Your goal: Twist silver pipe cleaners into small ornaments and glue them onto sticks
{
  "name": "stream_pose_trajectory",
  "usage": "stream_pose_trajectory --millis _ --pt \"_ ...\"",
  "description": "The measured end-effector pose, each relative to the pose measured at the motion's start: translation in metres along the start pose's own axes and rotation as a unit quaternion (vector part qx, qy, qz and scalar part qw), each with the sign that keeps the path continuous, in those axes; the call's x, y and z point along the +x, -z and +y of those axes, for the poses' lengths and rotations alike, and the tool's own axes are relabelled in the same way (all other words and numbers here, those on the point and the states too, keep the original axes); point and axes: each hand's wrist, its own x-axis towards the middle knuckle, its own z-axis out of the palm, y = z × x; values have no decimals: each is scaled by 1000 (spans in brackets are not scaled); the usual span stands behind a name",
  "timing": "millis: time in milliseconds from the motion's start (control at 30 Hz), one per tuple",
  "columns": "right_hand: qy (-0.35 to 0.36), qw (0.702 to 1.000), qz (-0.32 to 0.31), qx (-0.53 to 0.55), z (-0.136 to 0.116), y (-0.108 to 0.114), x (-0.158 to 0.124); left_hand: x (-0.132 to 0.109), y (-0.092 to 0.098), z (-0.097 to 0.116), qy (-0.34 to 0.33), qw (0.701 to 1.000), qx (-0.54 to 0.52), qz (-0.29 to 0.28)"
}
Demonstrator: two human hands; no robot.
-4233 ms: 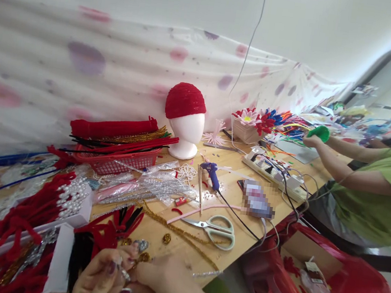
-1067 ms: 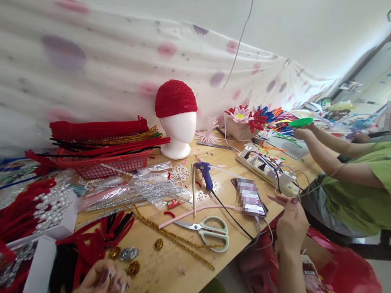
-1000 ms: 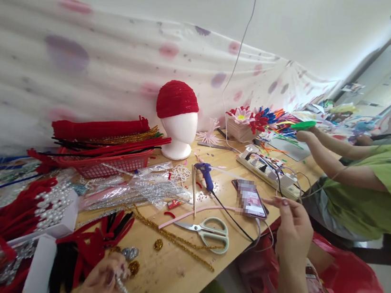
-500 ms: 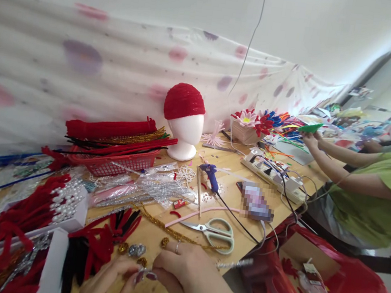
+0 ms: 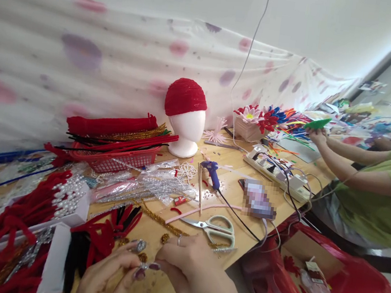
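At the near table edge, my left hand [image 5: 107, 272] and my right hand [image 5: 189, 270] meet with closed fingertips. Between them they pinch a small piece of silver tinsel pipe cleaner [image 5: 144, 265], mostly covered by fingers. A silver length [image 5: 224, 250] shows past my right hand, near the scissors; whether it joins the pinched piece is hidden. Close to my fingers lie a rolled silver tinsel coil [image 5: 141, 245] and several gold tinsel coils [image 5: 164, 238]. Scissors with pale green handles [image 5: 220, 231] lie just beyond my right hand.
A white foam head [image 5: 186, 133] wears a red cap. Left are a red basket [image 5: 122, 158] of pipe cleaners and white boxes [image 5: 54, 262]. A blue glue gun [image 5: 212, 174], phone [image 5: 258, 200] and power strip [image 5: 278, 174] lie right. A co-worker [image 5: 373, 189] holds something green.
My hands stay pinched together at the same spot, with slight finger movement. The silver length right of my right hand has swung up and left toward the scissors. The view has shifted slightly.
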Motion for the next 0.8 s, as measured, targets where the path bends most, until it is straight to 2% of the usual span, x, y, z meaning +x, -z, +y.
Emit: stream_pose_trajectory --millis 67,133,233,333,367,433,500,533,633,700,800 --pt "10 998 35 51 -2 -6 -1 -4 -8 1 100 990 -74 70" --pt "7 993 64 102 -5 -18 1 -6 -16 2 173 964 -150 138" --pt "-22 981 107 162 -11 -43 5 -4 -27 2 226 923 -224 216" --pt "-47 971 152 178 -13 -59 11 0 -31 -1 255 897 -267 243" --pt "-46 972 158 170 -13 -59 12 1 -29 -2 245 901 -268 237" --pt "-28 982 138 129 -10 -50 13 3 -20 -3 177 937 -216 210" --pt "-4 996 72 58 -7 -31 13 5 -6 -2 60 981 -96 155" --pt "3 999 31 15 -7 -20 13 6 2 0 -9 993 -25 115" --pt "17 993 -79 -87 -9 8 15 8 18 7 -159 980 117 -1" --pt "18 983 -133 -122 -14 17 17 10 20 13 -189 969 156 -27" --pt "14 974 -171 -149 -18 21 21 14 15 20 -180 967 175 -31"
